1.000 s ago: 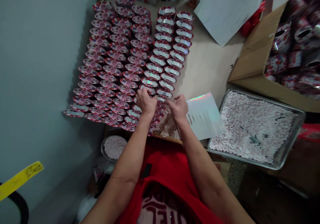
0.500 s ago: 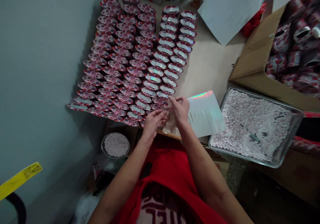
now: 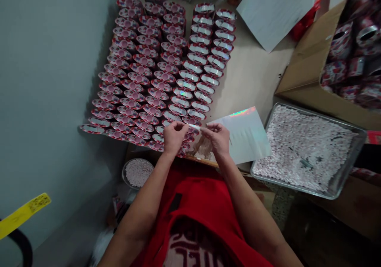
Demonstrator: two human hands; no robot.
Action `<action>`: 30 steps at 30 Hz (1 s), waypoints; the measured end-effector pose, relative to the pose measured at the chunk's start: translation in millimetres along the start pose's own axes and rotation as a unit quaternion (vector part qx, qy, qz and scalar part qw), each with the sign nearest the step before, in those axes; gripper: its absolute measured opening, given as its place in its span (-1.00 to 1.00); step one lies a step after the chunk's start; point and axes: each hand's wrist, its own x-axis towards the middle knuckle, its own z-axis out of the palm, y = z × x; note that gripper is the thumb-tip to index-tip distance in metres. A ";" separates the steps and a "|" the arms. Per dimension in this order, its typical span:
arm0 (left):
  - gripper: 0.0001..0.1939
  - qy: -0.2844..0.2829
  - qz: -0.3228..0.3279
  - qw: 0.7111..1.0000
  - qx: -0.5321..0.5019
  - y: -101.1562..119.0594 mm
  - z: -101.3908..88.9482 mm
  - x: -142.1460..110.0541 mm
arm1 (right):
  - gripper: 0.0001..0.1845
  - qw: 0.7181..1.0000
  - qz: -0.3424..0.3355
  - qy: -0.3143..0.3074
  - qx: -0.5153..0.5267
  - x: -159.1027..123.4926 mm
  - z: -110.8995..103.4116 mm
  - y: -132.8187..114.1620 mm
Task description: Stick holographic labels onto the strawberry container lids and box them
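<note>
A small white sticker strip (image 3: 194,127) is stretched between my two hands, just above the near end of the rows. My left hand (image 3: 173,138) pinches its left end, and my right hand (image 3: 219,138) pinches the right end. Beneath and beyond them stand rows of red patterned oval containers (image 3: 138,78). Those in the right-hand columns carry white shiny strips across their tops; most on the left show pink round centres. A shiny sticker sheet (image 3: 248,140) with gaps in it lies beside my right hand.
At right a metal tray (image 3: 297,193) holds many small pale pellets, and behind it stands a cardboard box (image 3: 300,68) of similar red containers. Below the table's left corner is a bowl (image 3: 123,175) of pellets. A large white sheet (image 3: 276,13) lies at the back; a wall (image 3: 59,80) borders the left.
The hands have spread apart, my left hand shifting left and up and my right hand slightly right. The white strip now shows plainly between them.
</note>
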 end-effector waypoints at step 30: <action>-0.54 0.111 0.103 0.941 0.303 5.2 -4.5 51.9 | -0.73 0.935 -0.055 0.064 -0.344 23.2 29.2 3.0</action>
